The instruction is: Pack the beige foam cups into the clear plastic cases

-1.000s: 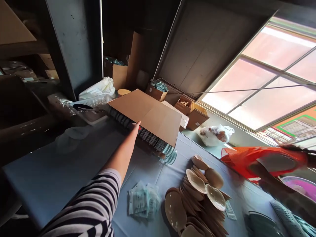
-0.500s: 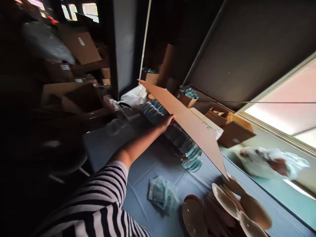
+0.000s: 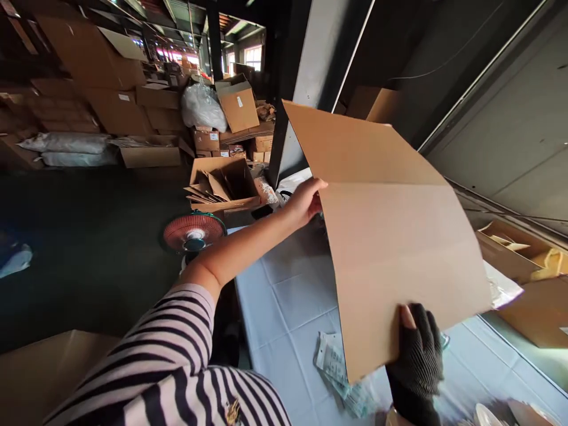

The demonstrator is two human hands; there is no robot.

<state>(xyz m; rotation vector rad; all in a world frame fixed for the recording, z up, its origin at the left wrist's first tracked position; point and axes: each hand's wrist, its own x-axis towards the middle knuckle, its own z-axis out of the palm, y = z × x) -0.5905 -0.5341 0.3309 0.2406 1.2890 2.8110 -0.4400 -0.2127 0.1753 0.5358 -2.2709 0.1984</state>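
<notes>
A wide brown cardboard sheet [image 3: 390, 236] with a crease across it is held tilted above the table. My bare left hand [image 3: 306, 201] pinches its left edge, thumb on the upper face. At the near edge, my right hand [image 3: 417, 349], in a black fingerless glove, grips the sheet with its thumb over the face; its fingertips are hidden. Under the lower left corner lie small clear packets with printed labels [image 3: 332, 355]. Pale oval pieces [image 3: 486, 414] show at the bottom right, partly cut off by the frame.
The table has a pale blue cover [image 3: 275, 307]. A fan [image 3: 194, 232] stands beyond its left edge. Behind it is an open box of cardboard pieces [image 3: 224, 183]. Stacked cartons [image 3: 102, 100] fill the back left. Open cartons [image 3: 541, 302] stand at right. A pillar [image 3: 306, 89] rises behind the table.
The cardboard sheet has turned from nearly edge-on to showing its broad face. My right hand has come into view at its near edge. The view has swung left.
</notes>
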